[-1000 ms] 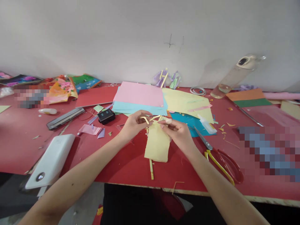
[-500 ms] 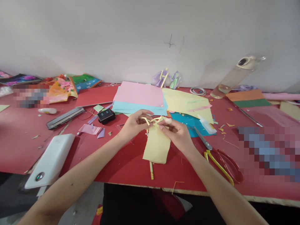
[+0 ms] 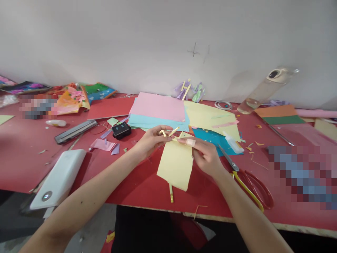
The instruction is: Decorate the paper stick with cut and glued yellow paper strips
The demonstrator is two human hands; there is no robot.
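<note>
My left hand [image 3: 155,140] pinches a narrow, folded yellow paper strip [image 3: 173,131] close to the top edge of a pale yellow sheet of paper [image 3: 176,163]. On that same top edge the fingers of my right hand [image 3: 206,153] are closed, with a pale wrap around one finger. The sheet hangs toward me with rough side edges. From under its lower edge sticks out a pale pencil [image 3: 171,196]. Right of my right hand lie scissors [image 3: 234,167] with red and yellow handles, beside a white glue bottle [image 3: 233,142].
Coloured paper sheets [image 3: 158,107] lie behind my hands. To the left are a white power bank [image 3: 59,179], a black box-shaped device [image 3: 121,130] and a long dark metallic object [image 3: 76,131]. A clear bottle [image 3: 263,93] leans at the back right. Paper scraps [image 3: 101,144] litter the red tabletop [image 3: 131,186].
The yellow sheet has turned a little and its lower edge sits nearer to me. The fingers of my right hand have shifted along its top edge; the strip end points up more.
</note>
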